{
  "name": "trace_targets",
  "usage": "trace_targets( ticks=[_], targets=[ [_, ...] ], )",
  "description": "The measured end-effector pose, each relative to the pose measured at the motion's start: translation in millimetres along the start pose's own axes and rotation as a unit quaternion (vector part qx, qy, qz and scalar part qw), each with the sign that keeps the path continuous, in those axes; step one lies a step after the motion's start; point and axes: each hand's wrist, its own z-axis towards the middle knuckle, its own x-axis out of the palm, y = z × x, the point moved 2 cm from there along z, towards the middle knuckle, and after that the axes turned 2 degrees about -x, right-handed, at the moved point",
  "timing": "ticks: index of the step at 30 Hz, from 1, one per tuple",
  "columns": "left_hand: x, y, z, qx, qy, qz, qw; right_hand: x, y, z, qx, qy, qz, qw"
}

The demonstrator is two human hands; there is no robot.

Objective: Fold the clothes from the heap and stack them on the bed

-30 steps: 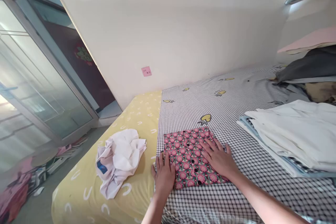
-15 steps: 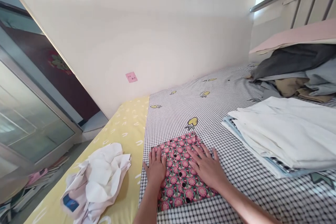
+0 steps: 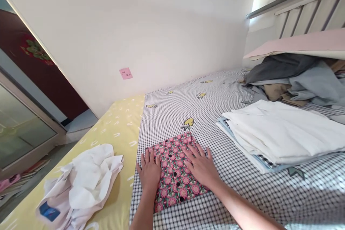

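A folded shirt [image 3: 172, 181], pink floral with dark buttons down its middle, lies flat on the checked bedsheet [image 3: 172, 115]. My left hand [image 3: 150, 171] rests palm down on its left edge, fingers spread. On its upper right part lies my right hand [image 3: 201, 165], also flat with the fingers apart. Neither hand grips the cloth. My hands and forearms hide parts of both side edges.
To the left, a crumpled white garment [image 3: 88, 179] lies on the yellow sheet [image 3: 126, 115]. A stack of folded white clothes [image 3: 280, 131] is at the right. Behind it sit heaped grey and brown clothes [image 3: 283, 72] under a pink pillow [image 3: 299, 43]. A wall [image 3: 161, 32] borders the bed.
The view has turned slightly to the right, so everything appears shifted left. Both hands stay flat on the folded shirt, with little change in their placement.
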Motion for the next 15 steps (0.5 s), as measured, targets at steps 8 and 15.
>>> trace_targets(
  ticks=[8, 15],
  targets=[
    [-8.5, 7.2, -18.1, -0.007, -0.038, -0.025, 0.999, -0.9, 1.4, -0.2, 0.002, 0.005, -0.021, 1.0],
    [-8.9, 21.2, -35.7, 0.006, -0.05, -0.042, 0.998, -5.1, 4.5, -1.8, 0.008, 0.015, -0.049, 0.999]
  ],
)
